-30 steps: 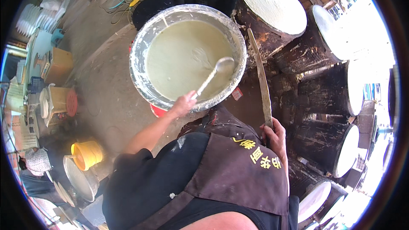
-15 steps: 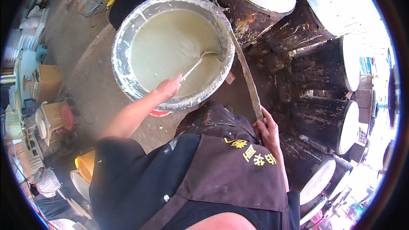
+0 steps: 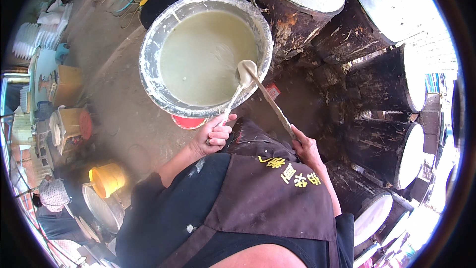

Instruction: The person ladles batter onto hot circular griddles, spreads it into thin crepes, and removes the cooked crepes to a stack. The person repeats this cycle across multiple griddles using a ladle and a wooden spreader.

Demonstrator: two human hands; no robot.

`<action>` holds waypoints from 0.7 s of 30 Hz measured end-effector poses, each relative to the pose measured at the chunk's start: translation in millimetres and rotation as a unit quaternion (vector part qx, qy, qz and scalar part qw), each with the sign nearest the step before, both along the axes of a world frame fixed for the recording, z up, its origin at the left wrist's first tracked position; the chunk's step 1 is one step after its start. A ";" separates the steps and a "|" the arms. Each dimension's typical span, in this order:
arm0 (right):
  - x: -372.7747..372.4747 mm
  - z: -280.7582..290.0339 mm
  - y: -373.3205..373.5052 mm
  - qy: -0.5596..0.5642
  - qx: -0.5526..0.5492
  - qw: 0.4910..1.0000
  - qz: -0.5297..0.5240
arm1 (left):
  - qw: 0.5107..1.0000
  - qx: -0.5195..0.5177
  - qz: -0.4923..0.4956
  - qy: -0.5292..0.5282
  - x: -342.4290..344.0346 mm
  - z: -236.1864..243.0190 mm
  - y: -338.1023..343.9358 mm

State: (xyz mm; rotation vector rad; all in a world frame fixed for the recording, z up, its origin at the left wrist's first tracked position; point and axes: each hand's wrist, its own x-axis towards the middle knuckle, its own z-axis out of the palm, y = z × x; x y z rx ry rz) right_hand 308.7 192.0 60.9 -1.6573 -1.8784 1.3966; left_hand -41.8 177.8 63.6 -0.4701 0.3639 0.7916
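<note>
A large grey tub (image 3: 151, 77), smeared with white along its rim, holds a pale, cream-green liquid. My left hand (image 3: 214, 135) is closed round the lower end of a white-coated ladle (image 3: 233, 100), near the tub's front rim. The ladle's bowl is raised over the liquid by the right side of the tub. In my right hand (image 3: 307, 150) is a long, flat wooden stick (image 3: 274, 104), slanting up to the left. Its far tip lies across the ladle's bowl and appears to touch it.
Dark, crusted barrels (image 3: 297, 17) with pale tops curve round the right side. A red basin (image 3: 188, 122) shows under the tub's front edge. To the left are a yellow bucket (image 3: 107, 180) and a wooden box (image 3: 68, 87). A person (image 3: 53, 194) is at the far lower left.
My left hand has drawn back toward me, lifting the ladle out of the liquid. The stick has swung left from the tub's outer right side, and its tip is now at the ladle's bowl.
</note>
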 end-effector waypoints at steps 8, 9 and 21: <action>34.9 52.1 22.7 0.182 -0.024 0.983 -0.007 | 0.950 0.222 0.102 0.194 22.9 102.5 -16.0; 37.3 62.3 26.6 0.218 -0.028 0.976 -0.001 | 0.916 0.269 0.110 0.277 22.3 118.0 -14.9; 14.5 84.0 87.0 0.277 -0.187 0.934 0.124 | 0.889 0.242 0.243 0.303 32.5 154.4 9.7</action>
